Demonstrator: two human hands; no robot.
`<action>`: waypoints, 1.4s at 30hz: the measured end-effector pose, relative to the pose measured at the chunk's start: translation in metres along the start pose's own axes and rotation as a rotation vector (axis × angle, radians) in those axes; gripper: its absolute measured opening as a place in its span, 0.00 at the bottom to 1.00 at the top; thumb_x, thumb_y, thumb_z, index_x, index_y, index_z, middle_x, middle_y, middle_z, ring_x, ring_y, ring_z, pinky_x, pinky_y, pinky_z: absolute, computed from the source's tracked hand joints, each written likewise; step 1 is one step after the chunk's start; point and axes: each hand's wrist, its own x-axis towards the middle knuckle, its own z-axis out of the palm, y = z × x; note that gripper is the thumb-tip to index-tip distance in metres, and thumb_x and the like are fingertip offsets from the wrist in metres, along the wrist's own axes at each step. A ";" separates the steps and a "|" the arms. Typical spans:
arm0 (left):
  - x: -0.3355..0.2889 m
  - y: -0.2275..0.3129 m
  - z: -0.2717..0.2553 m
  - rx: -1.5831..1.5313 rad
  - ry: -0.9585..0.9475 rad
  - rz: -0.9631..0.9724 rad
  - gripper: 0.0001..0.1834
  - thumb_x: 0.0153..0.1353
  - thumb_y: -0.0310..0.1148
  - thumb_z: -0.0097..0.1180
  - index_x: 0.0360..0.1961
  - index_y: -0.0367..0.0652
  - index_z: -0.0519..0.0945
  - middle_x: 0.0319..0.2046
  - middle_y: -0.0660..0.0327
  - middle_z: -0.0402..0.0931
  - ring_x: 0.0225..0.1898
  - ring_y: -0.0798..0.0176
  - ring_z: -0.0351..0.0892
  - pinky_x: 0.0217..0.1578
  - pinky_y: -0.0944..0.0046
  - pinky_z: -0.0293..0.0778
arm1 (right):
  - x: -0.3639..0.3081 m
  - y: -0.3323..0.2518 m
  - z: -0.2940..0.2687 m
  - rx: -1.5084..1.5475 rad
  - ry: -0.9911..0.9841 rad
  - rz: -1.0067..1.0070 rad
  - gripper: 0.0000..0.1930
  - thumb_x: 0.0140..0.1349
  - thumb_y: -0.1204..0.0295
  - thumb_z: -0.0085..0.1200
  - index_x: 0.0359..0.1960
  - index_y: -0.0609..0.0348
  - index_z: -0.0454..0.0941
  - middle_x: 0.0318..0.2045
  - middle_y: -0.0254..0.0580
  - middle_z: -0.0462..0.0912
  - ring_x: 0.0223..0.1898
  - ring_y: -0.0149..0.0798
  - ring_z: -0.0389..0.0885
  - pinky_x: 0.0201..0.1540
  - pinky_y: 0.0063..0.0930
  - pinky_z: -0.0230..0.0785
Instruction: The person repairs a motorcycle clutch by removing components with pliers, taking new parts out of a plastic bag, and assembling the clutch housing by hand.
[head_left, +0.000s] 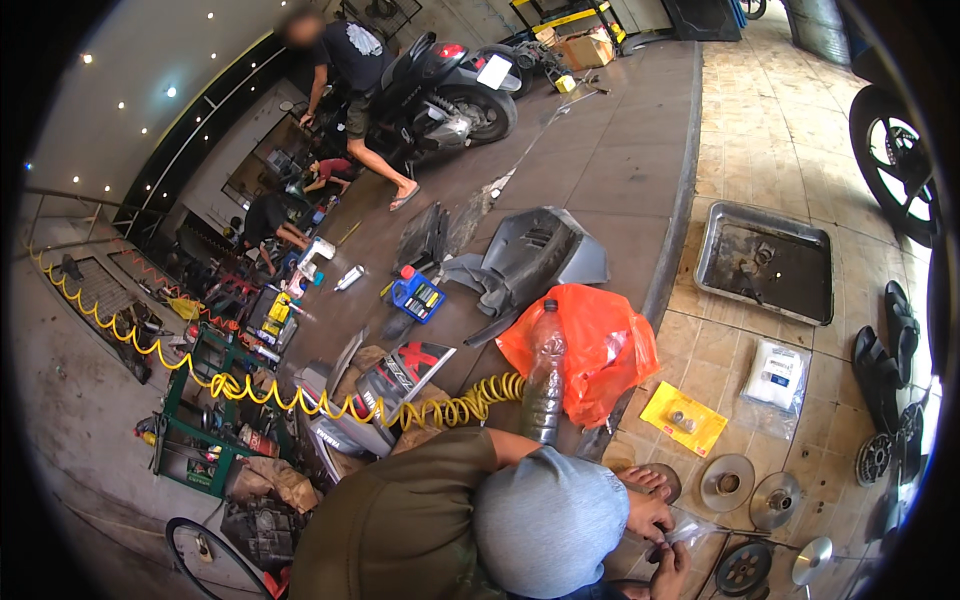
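Note:
Neither my left hand nor my right hand is in view. Close in front of me, a co-worker in a grey cap (548, 520) and an olive shirt (400, 520) bends low over the tiled floor. The co-worker's hands (651, 513) meet at a small clear plastic bag (688, 527); what their fingers pinch is too small to make out. Beside them lie a round metal plate with a hub (727, 482), a second metal plate (775, 501), a shiny disc (812, 560) and a dark ribbed wheel (743, 568). A yellow packet (684, 418) lies just beyond.
An orange plastic bag (610, 350) and a clear bottle (544, 375) stand near the co-worker. A metal tray (820, 290), a white packet (775, 372) and black sandals (876, 375) are to the right. A yellow coiled hose (450, 405) crosses among motorcycle panels (535, 250). Another person stands by a motorcycle (445, 110).

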 end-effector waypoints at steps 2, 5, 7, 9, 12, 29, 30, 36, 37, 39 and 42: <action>-0.004 0.006 -0.003 0.086 0.065 -0.042 0.25 0.63 0.62 0.54 0.53 0.61 0.82 0.70 0.26 0.58 0.74 0.20 0.50 0.71 0.24 0.43 | 0.003 0.005 0.003 0.000 0.026 -0.053 0.15 0.74 0.68 0.49 0.52 0.66 0.78 0.37 0.44 0.83 0.38 0.37 0.78 0.45 0.34 0.69; 0.000 0.027 -0.021 0.237 0.077 -0.079 0.22 0.61 0.59 0.56 0.47 0.61 0.87 0.59 0.32 0.74 0.63 0.25 0.70 0.63 0.29 0.63 | 0.013 0.036 -0.001 -0.014 0.176 -0.102 0.13 0.73 0.71 0.49 0.48 0.71 0.81 0.33 0.45 0.85 0.34 0.32 0.81 0.37 0.29 0.75; 0.008 -0.005 -0.011 0.191 0.194 -0.068 0.18 0.55 0.52 0.61 0.35 0.51 0.88 0.41 0.47 0.84 0.46 0.41 0.83 0.46 0.40 0.78 | 0.013 -0.004 0.008 -0.028 0.308 -0.036 0.17 0.74 0.69 0.51 0.53 0.71 0.82 0.45 0.52 0.88 0.48 0.38 0.85 0.50 0.34 0.76; 0.012 -0.001 -0.025 0.116 0.301 0.046 0.15 0.53 0.47 0.63 0.31 0.46 0.86 0.36 0.50 0.83 0.40 0.43 0.83 0.41 0.42 0.79 | 0.012 -0.015 -0.004 0.106 0.329 -0.067 0.16 0.73 0.68 0.53 0.52 0.72 0.82 0.42 0.45 0.88 0.41 0.32 0.82 0.46 0.29 0.74; 0.025 -0.020 -0.010 -0.065 0.683 0.008 0.15 0.58 0.39 0.61 0.42 0.40 0.81 0.38 0.47 0.80 0.38 0.44 0.82 0.38 0.46 0.77 | 0.031 -0.005 -0.021 -0.055 0.412 -0.166 0.10 0.67 0.70 0.59 0.35 0.66 0.79 0.27 0.34 0.78 0.33 0.26 0.75 0.37 0.25 0.68; 0.032 0.016 -0.020 -0.292 -0.083 0.164 0.12 0.70 0.36 0.57 0.42 0.36 0.82 0.28 0.60 0.82 0.32 0.71 0.78 0.36 0.64 0.71 | 0.018 -0.008 -0.021 0.117 0.075 -0.151 0.11 0.65 0.69 0.57 0.36 0.68 0.78 0.26 0.40 0.77 0.32 0.29 0.71 0.36 0.30 0.66; 0.032 0.018 -0.022 -0.260 -0.096 0.166 0.11 0.70 0.35 0.57 0.43 0.36 0.82 0.28 0.60 0.83 0.33 0.72 0.78 0.37 0.65 0.71 | 0.019 -0.012 -0.023 0.089 0.053 -0.168 0.12 0.64 0.68 0.58 0.35 0.68 0.78 0.26 0.40 0.76 0.32 0.30 0.70 0.35 0.30 0.66; 0.040 0.017 -0.013 -0.371 -0.132 0.096 0.13 0.68 0.32 0.56 0.46 0.37 0.85 0.34 0.60 0.88 0.37 0.71 0.83 0.44 0.68 0.76 | 0.017 -0.010 -0.031 0.101 0.032 -0.128 0.14 0.62 0.67 0.66 0.33 0.63 0.75 0.24 0.37 0.71 0.29 0.30 0.66 0.33 0.31 0.63; 0.042 0.014 -0.009 -0.416 -0.122 0.127 0.12 0.67 0.33 0.56 0.45 0.37 0.86 0.34 0.60 0.88 0.36 0.71 0.83 0.44 0.68 0.77 | 0.016 -0.010 -0.034 0.054 0.045 -0.147 0.14 0.62 0.67 0.67 0.33 0.64 0.75 0.24 0.39 0.72 0.29 0.33 0.67 0.33 0.33 0.64; 0.043 0.010 -0.006 -0.438 -0.080 0.159 0.13 0.66 0.34 0.56 0.42 0.38 0.87 0.33 0.61 0.89 0.36 0.71 0.84 0.44 0.67 0.78 | 0.014 -0.011 -0.033 -0.082 0.088 -0.157 0.14 0.62 0.67 0.67 0.33 0.65 0.76 0.25 0.44 0.75 0.28 0.40 0.70 0.34 0.36 0.65; 0.043 -0.002 0.003 -0.550 -0.010 0.247 0.12 0.59 0.36 0.60 0.35 0.41 0.90 0.25 0.55 0.86 0.28 0.63 0.83 0.32 0.60 0.78 | 0.015 -0.017 -0.029 -0.258 0.081 -0.149 0.12 0.63 0.69 0.65 0.34 0.67 0.76 0.28 0.55 0.77 0.31 0.53 0.74 0.38 0.40 0.67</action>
